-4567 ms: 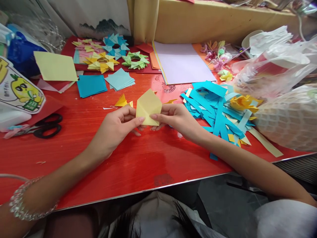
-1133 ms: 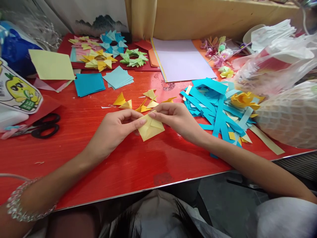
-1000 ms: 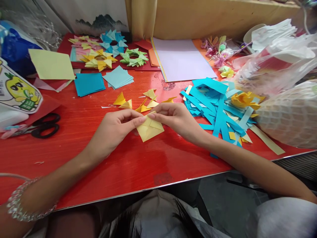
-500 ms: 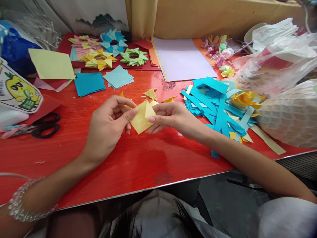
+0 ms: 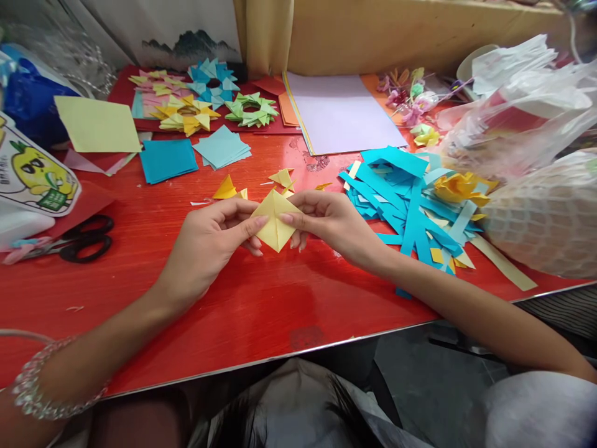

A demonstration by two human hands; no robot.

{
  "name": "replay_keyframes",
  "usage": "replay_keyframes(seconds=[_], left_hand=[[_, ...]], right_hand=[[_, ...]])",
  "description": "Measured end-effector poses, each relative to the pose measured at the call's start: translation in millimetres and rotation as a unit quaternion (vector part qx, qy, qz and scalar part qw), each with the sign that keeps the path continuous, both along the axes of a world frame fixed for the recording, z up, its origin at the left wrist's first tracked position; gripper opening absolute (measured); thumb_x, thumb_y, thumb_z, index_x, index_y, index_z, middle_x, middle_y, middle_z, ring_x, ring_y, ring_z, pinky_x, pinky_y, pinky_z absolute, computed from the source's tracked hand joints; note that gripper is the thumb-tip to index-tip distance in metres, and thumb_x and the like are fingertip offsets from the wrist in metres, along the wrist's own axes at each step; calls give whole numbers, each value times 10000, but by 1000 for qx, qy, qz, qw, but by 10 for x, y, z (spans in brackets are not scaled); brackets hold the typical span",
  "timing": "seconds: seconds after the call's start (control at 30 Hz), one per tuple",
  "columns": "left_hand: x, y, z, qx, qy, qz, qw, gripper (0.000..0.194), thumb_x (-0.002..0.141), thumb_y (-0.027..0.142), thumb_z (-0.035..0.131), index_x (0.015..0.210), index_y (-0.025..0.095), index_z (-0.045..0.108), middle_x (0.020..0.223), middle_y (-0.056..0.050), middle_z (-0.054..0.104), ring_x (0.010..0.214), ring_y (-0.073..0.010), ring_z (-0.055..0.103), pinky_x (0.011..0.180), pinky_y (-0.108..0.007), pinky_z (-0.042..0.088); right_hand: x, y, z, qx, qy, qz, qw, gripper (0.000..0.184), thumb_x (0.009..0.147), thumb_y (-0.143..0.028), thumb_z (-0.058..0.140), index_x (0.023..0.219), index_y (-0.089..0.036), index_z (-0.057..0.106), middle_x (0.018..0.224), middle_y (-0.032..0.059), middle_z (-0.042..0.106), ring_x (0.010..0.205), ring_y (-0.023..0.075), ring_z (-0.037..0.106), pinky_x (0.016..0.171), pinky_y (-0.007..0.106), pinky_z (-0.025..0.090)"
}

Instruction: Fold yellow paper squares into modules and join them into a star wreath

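Note:
A pale yellow folded paper (image 5: 275,221), diamond-shaped with a centre crease, is held just above the red table (image 5: 242,311) between both hands. My left hand (image 5: 212,239) pinches its left edge with thumb and fingers. My right hand (image 5: 326,219) pinches its right edge. Behind the hands lie several small folded yellow pieces (image 5: 254,186). A beaded bracelet (image 5: 35,386) is on my left wrist.
Black scissors (image 5: 77,239) lie at the left. Blue paper squares (image 5: 168,158) and paper star wreaths (image 5: 203,102) sit at the back. A heap of blue strips (image 5: 405,199) lies right, with plastic bags (image 5: 527,118) beyond. A sheet stack (image 5: 342,115) is at the back centre.
The yellow paper went from a larger upright shape to a small folded diamond; it was pressed on the table a second ago and is now lifted and turned between both hands.

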State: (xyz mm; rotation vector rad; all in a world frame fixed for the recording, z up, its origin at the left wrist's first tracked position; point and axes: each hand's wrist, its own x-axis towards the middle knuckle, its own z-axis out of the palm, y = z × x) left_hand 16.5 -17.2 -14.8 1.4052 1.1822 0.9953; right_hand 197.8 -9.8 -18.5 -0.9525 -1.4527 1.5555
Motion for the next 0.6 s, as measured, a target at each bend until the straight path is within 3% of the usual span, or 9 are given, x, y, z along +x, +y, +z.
replay_keyframes(seconds=[0.27, 0.6], left_hand=[[3, 16, 4, -18, -19, -28, 999, 132, 732, 212, 690, 863, 200, 683, 794, -10, 681, 603, -118, 637, 542, -221, 555], [-17, 27, 15, -62, -94, 4, 994, 134, 724, 174, 686, 837, 244, 681, 669, 35, 661, 519, -99, 620, 529, -223, 547]], right_hand=[[39, 32, 26, -3, -10, -7, 1000, 83, 809, -197, 609, 829, -117, 610, 654, -24, 596, 518, 46, 559, 503, 171, 487], [32, -4, 2, 44, 46, -50, 997, 103, 815, -217, 595, 891, -161, 637, 712, -15, 644, 624, 79, 629, 600, 208, 525]])
